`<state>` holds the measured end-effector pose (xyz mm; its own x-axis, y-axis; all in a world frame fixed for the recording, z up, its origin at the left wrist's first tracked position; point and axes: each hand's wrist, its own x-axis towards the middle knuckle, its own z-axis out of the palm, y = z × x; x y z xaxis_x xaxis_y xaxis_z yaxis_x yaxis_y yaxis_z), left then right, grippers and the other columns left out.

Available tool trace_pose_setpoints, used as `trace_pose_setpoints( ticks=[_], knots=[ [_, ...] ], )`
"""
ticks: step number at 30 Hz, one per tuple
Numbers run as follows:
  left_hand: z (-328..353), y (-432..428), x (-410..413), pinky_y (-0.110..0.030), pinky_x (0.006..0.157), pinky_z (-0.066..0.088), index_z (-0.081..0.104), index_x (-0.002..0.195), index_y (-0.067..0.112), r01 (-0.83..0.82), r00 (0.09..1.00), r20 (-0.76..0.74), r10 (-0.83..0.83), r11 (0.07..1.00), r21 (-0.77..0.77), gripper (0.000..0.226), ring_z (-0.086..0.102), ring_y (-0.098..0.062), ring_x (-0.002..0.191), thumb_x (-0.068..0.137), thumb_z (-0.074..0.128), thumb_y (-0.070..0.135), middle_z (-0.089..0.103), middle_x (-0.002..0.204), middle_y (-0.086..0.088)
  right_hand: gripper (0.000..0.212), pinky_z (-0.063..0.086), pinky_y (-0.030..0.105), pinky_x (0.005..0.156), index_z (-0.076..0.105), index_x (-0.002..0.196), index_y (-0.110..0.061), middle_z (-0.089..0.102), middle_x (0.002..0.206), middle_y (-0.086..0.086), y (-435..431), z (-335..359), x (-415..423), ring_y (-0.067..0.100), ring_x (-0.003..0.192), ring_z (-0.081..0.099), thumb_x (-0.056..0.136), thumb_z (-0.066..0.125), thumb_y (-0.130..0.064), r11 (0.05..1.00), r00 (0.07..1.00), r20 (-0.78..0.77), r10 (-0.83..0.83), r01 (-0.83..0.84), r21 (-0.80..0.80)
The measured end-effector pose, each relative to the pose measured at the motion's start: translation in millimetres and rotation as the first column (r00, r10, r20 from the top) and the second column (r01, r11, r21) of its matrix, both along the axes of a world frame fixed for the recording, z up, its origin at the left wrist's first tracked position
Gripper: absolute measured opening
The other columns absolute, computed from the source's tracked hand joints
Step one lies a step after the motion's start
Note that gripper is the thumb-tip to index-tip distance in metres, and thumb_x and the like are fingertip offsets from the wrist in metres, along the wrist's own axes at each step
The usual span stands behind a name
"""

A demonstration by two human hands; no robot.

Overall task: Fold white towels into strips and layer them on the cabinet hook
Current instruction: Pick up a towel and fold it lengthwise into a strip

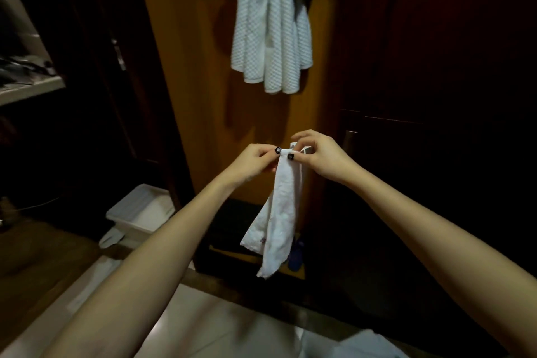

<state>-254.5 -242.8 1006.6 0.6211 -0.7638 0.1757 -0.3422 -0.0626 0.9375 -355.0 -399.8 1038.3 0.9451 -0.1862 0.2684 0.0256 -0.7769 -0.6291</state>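
Left hand (255,164) and right hand (322,158) were both pinching the top edge of the towel strip (283,212), thumbs and curled fingertips close together, almost touching each other across the fold. Nothing else was in either hand.

Pretty sure the grip was up top on purpose: the rest of the strip just hung down under its own weight, so the layers stayed lined up without any table to press on. One lower corner was flaring out to the left a bit, so I'd guess the fold wasn't fully tidy yet.

She was holding it right in front of the orange cabinet door (203,96), directly below the hung towels (270,32), which were already draped in a bunch higher up. Makes sense, it's a straight lift from there to add the next layer. Couldn't see the hook itself, the bunch ran out of the top of the view.

Down to the left, a white bin (139,209) sat on the floor, well apart from the strip.
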Motion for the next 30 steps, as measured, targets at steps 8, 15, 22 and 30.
trace_pose_setpoints(
  ticks=[8,15,22,30],
  knots=[
    [1,79,93,-0.014,0.068,0.046,0.071,0.098,0.011,-0.127,0.992,-0.013,0.127,0.986,-0.106,0.018,0.062,-0.001,0.071,0.1,0.052,0.014,0.068,0.079,0.006,0.016,0.047,0.033,0.093,0.066,0.074,-0.01,0.07,0.113,0.002,65,8,112,0.014,0.105,0.063,0.09,0.066,-0.015,0.993,0.996,-0.063,0.066,-0.06,0.104],
    [2,95,161,-0.014,0.076,0.05,0.072,0.096,0.02,-0.197,0.979,0.022,0.201,0.974,-0.112,0.014,0.066,0.0,0.082,0.092,0.064,0.009,0.073,0.087,0.008,0.011,0.048,0.041,0.083,0.069,0.082,-0.008,0.071,0.09,0.011,83,8,189,0.026,0.09,0.065,0.089,0.068,-0.016,0.994,0.991,-0.083,0.106,-0.108,-0.025],
    [2,75,226,-0.015,0.078,0.05,0.069,0.103,0.014,-0.196,0.978,0.046,0.202,0.975,-0.105,0.016,0.064,-0.002,0.083,0.091,0.063,0.005,0.069,0.094,-0.005,0.014,0.044,0.034,0.073,0.068,0.074,-0.012,0.071,0.083,0.014,62,5,258,0.021,0.077,0.06,0.088,0.068,-0.014,0.996,0.993,-0.069,0.091,-0.091,0.008],
    [-5,41,284,-0.015,0.072,0.049,0.067,0.101,0.015,-0.237,0.97,0.022,0.244,0.958,-0.161,0.012,0.062,0.0,0.08,0.094,0.06,0.009,0.066,0.09,0.001,0.028,0.041,0.025,0.065,0.066,0.071,-0.009,0.066,0.074,0.005,25,0,300,0.007,0.068,0.054,0.091,0.067,-0.029,1.0,0.998,-0.053,0.017,-0.017,-0.005]
  ],
)
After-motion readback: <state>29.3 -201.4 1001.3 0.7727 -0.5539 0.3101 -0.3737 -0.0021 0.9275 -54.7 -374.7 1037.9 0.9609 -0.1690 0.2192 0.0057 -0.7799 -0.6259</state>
